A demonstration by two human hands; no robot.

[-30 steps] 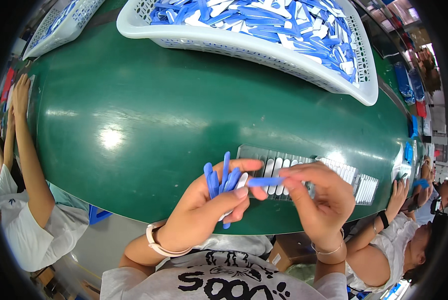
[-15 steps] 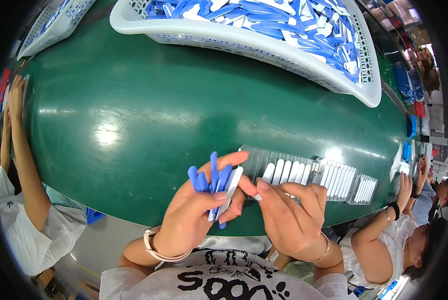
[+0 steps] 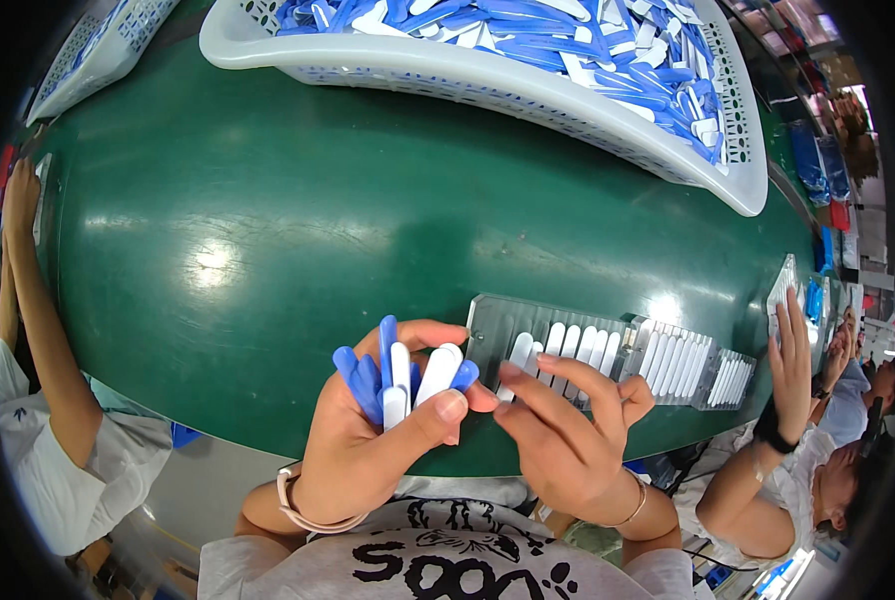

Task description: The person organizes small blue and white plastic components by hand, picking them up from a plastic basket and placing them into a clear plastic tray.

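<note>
Grasping a bunch of blue and white sticks (image 3: 400, 370), the left hand (image 3: 353, 440) sits at 7 o'clock in the view, thumb pressed across them, their rounded ends fanning toward 12. The right hand (image 3: 568, 440), between 4 and 5 o'clock, has its fingers bent and spread, the index fingertip over the leftmost of the white strips (image 3: 572, 343); whether it pinches that strip, I cannot tell. The strips lie side by side in a clear tray (image 3: 483, 320), at about 4 o'clock on the green table (image 3: 298, 170). A white basket (image 3: 418, 65) heaped with blue and white pieces stands between 12 and 1, a second basket (image 3: 118, 60) at 10. One co-worker's hand (image 3: 23, 190) shows between 9 and 10, another co-worker's hand (image 3: 792, 350) at 3.
</note>
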